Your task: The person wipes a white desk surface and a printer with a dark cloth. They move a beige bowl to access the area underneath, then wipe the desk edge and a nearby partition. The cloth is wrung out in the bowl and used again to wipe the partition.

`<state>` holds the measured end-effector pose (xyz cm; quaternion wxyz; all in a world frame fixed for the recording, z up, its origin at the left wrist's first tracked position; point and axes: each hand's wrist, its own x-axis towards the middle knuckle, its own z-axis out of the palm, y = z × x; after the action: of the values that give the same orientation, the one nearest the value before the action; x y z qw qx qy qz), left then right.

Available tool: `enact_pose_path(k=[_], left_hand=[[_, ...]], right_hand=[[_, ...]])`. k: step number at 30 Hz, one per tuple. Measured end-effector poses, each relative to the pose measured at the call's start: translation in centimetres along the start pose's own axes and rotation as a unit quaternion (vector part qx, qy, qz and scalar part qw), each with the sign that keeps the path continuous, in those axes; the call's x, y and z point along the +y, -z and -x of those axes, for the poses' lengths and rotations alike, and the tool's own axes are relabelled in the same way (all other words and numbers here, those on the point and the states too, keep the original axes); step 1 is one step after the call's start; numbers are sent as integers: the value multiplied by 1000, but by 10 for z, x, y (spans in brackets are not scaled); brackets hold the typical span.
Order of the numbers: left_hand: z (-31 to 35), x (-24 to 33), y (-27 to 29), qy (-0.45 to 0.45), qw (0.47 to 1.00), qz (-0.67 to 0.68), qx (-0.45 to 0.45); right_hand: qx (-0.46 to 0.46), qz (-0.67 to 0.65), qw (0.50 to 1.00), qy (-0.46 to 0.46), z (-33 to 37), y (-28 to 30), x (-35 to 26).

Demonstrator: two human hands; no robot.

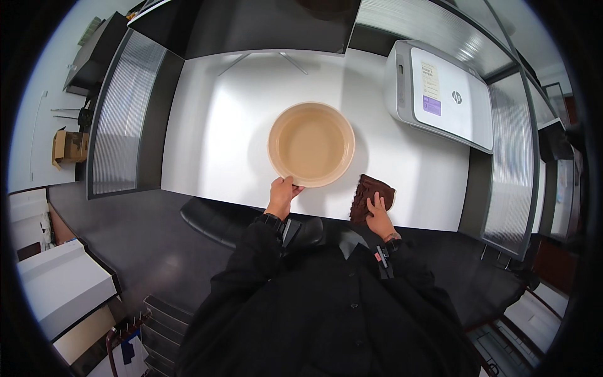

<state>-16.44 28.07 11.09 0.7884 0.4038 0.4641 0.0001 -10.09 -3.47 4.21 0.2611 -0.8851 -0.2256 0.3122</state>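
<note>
A round beige basin (311, 144) stands in the middle of a white desk (213, 138). My left hand (282, 193) grips the basin's near rim, fingers curled over the edge. To the right of the basin lies a crumpled dark brown cloth (369, 190) at the desk's front edge. My right hand (379, 217) rests on the cloth's near part, fingers pressed down on it. The basin's inside looks bare.
A white printer (440, 94) sits at the back right of the desk. Ribbed translucent partitions (122, 119) flank the desk on both sides. A black chair arm (213, 220) is below the desk edge. White cabinets (59, 283) stand at the lower left.
</note>
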Motion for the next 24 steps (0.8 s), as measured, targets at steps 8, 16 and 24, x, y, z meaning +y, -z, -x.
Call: enact_pose_path(k=[8,16,24], left_hand=[[-8,8,5,-17,999,-7,34],[-22,27,18,-35,998,10,49],[-33,43,46,-59,996,29,65]], right_hand=[[-19,-16,1000,-4,-2,4,1],[-16,-31,999,-8,-5,4,1],[-18,-17,1000,-9,-11,3,0]])
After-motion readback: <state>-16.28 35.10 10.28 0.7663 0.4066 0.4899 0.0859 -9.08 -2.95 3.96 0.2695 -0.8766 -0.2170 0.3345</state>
